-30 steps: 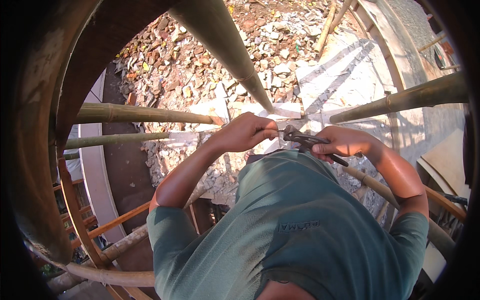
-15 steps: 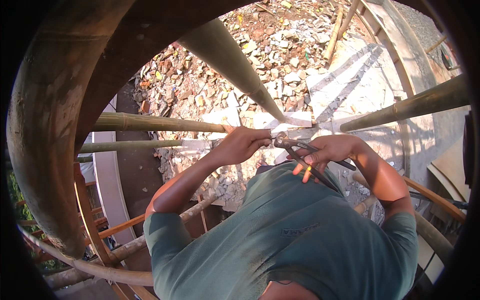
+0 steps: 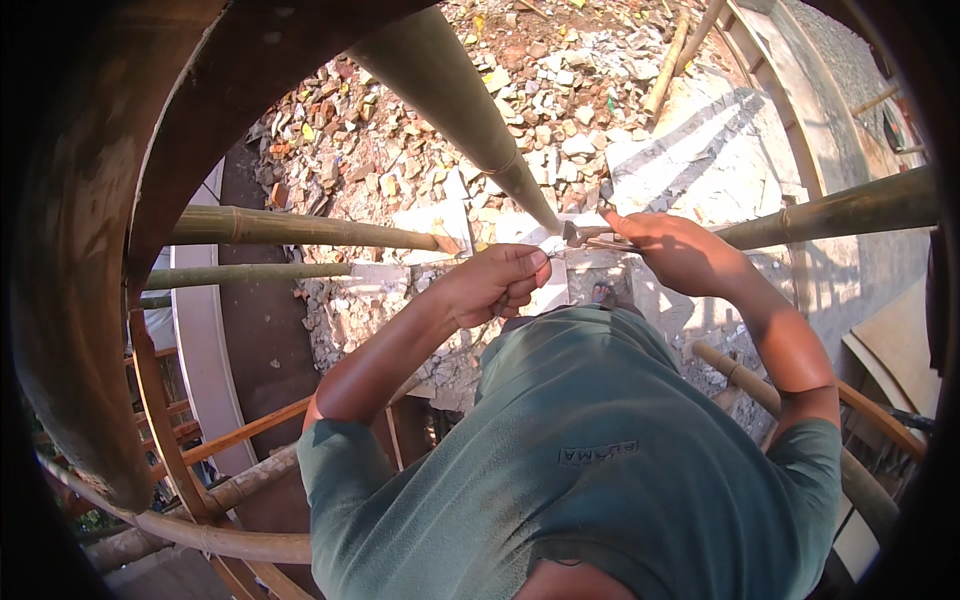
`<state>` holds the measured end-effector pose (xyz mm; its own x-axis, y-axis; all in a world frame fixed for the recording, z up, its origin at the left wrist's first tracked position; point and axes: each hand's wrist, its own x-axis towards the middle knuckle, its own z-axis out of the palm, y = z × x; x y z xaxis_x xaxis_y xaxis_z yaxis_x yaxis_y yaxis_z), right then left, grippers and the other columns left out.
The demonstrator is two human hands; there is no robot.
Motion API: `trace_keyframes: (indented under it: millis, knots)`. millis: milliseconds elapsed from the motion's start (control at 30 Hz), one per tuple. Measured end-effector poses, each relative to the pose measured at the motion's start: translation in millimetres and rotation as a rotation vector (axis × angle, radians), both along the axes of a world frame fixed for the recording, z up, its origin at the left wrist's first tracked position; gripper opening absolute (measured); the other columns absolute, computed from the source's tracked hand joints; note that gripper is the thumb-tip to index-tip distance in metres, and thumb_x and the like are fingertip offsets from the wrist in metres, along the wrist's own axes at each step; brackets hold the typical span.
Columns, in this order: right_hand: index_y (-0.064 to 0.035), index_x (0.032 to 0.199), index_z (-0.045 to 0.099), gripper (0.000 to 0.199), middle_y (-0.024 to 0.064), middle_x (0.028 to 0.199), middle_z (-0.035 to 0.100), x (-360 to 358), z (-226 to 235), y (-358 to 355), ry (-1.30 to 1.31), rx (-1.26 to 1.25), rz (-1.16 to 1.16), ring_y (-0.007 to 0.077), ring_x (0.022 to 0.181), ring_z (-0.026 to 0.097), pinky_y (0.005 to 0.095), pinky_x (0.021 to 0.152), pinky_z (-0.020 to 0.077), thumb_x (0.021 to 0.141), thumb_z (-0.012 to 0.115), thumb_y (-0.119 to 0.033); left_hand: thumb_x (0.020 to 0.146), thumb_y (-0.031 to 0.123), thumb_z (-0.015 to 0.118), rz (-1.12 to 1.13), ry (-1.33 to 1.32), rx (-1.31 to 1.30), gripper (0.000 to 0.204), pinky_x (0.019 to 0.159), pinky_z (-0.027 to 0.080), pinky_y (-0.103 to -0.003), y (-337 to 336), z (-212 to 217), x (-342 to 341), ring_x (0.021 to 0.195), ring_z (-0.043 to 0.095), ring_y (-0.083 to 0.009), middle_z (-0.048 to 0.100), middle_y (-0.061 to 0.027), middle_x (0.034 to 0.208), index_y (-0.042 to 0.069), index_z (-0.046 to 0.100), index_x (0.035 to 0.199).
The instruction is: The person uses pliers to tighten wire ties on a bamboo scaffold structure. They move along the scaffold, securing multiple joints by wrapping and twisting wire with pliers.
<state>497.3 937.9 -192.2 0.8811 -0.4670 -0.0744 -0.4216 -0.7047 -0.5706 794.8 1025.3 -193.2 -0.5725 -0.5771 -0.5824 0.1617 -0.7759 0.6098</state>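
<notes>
My left hand [image 3: 497,283] is closed in a pinch, thumb against curled fingers, on a thin wire [image 3: 554,256] that is hard to make out. Facing it, my right hand [image 3: 685,252] is wrapped round the handles of dark metal pincers [image 3: 574,236]. Their jaws point left, close to the fingertips of my left hand and near the lower end of a slanting bamboo pole [image 3: 455,100]. My right hand hides most of the handles. Whether the jaws touch the wire I cannot tell.
Bamboo poles [image 3: 310,230] reach in from the left, and another thick pole [image 3: 840,209] from the right. Broken bricks and rubble [image 3: 400,150] lie on the ground below. A large curved brown pole [image 3: 75,300] stands close at the left. Wooden bars [image 3: 245,433] run beside my left arm.
My right hand has moved up and away from my body and turned, bringing the pincers' handles from slanting down to nearly level. My left hand has shifted slightly and rolled thumb-up.
</notes>
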Motion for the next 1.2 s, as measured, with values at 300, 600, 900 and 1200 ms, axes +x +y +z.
trace_keyframes:
  millis: [300,600,900,1200]
  knots:
    - [-0.0072,0.149,0.039,0.076,0.0144,0.141,0.05,0.7,10.0,6.5,0.069,-0.077,-0.132,0.0329,0.137,0.042,0.0709,0.109,0.0209,0.101,0.014,-0.06,0.105,0.041,0.048,0.125,0.221,0.046,0.034,0.043,0.015,-0.023,7.3,-8.8,1.2,0.047,0.02,-0.0046,0.025,0.0092,0.056,0.012,0.051,0.087]
    - [-0.009,0.152,0.033,0.056,0.0125,0.141,0.051,21.3,27.5,13.2,0.297,-0.29,-0.131,0.0337,0.135,0.045,0.0712,0.108,0.0259,0.099,0.034,-0.027,0.104,0.039,0.051,0.176,0.077,0.021,0.032,0.043,0.016,-0.023,7.8,-8.6,-8.5,0.047,0.021,-0.0043,0.026,0.0095,0.056,0.012,0.053,0.086]
    - [-0.0095,0.149,0.039,0.056,0.0101,0.139,0.054,26.4,16.7,26.3,0.434,-0.312,-0.239,0.0343,0.133,0.048,0.0706,0.108,0.0287,0.093,0.044,-0.007,0.104,0.036,0.05,0.014,-0.229,-0.198,0.032,0.044,0.018,-0.023,3.1,-11.0,-9.4,0.047,0.022,-0.0041,0.029,0.0097,0.056,0.01,0.055,0.086]
    - [-0.0059,0.125,0.057,0.036,0.0119,0.114,0.059,30.9,3.9,24.7,0.334,-0.331,-0.186,0.0315,0.116,0.057,0.0717,0.105,0.0321,0.091,0.046,-0.003,0.104,0.034,0.05,0.065,-0.13,-0.056,0.03,0.045,0.017,-0.023,0.4,-25.2,-5.4,0.048,0.021,-0.0043,0.029,0.0097,0.056,0.01,0.055,0.086]
